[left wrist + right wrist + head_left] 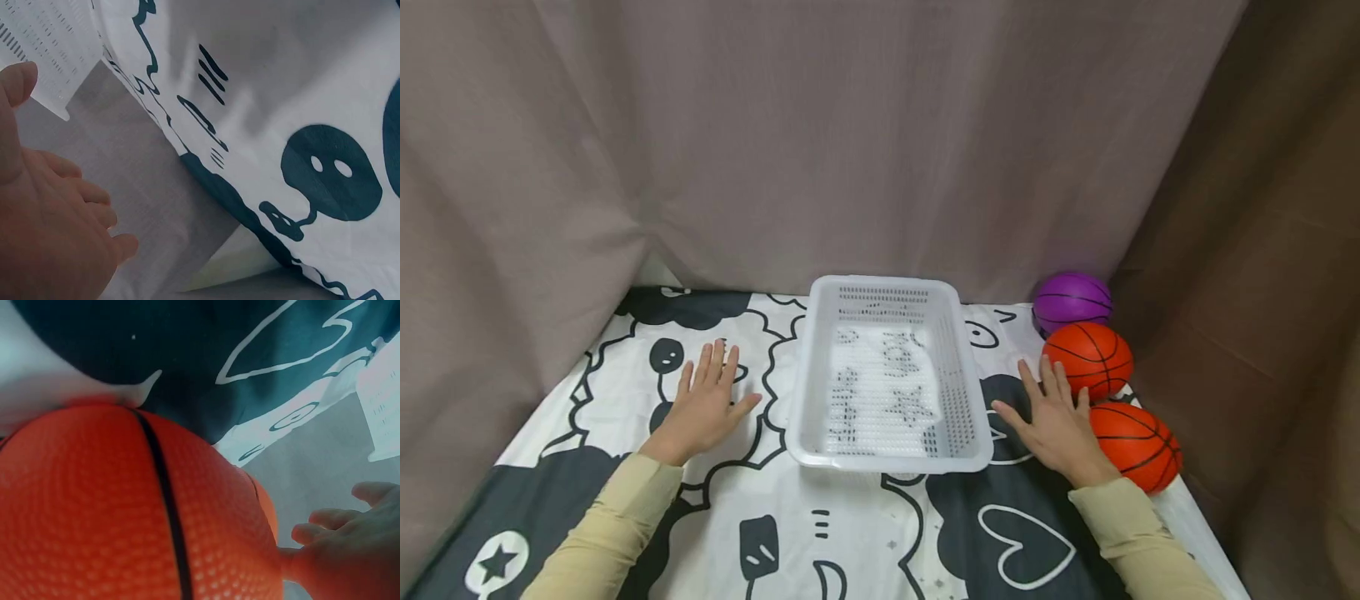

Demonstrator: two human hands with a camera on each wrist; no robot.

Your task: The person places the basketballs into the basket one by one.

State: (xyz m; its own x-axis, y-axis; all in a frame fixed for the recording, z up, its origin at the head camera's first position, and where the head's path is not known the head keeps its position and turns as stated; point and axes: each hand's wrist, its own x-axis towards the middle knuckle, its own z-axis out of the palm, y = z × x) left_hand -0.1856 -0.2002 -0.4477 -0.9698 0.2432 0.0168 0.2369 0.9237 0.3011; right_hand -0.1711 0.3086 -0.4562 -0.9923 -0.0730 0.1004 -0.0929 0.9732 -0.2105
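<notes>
A white perforated plastic basket (pixel 891 463) stands upright in the middle of the table, with nothing in it but the cloth's print showing through its holes. To its left, my left hand (pixel 703 408) has its fingers spread and holds nothing. My right hand (pixel 1060 425) is on the basket's other side, fingers extended, also holding nothing. Beside it are two orange basketballs, a nearer one (pixel 1137 447) and a farther one (pixel 1088 360). Behind them sits a purple ball (pixel 1072 302). Whether my right hand touches the orange balls, I cannot tell.
A black-and-white patterned cloth (pixel 790 533) covers the table. Grey-brown curtain fabric (pixel 850 150) hangs along the back edge, and darker brown fabric (pixel 1262 375) hangs on the right. The balls line the table's right edge.
</notes>
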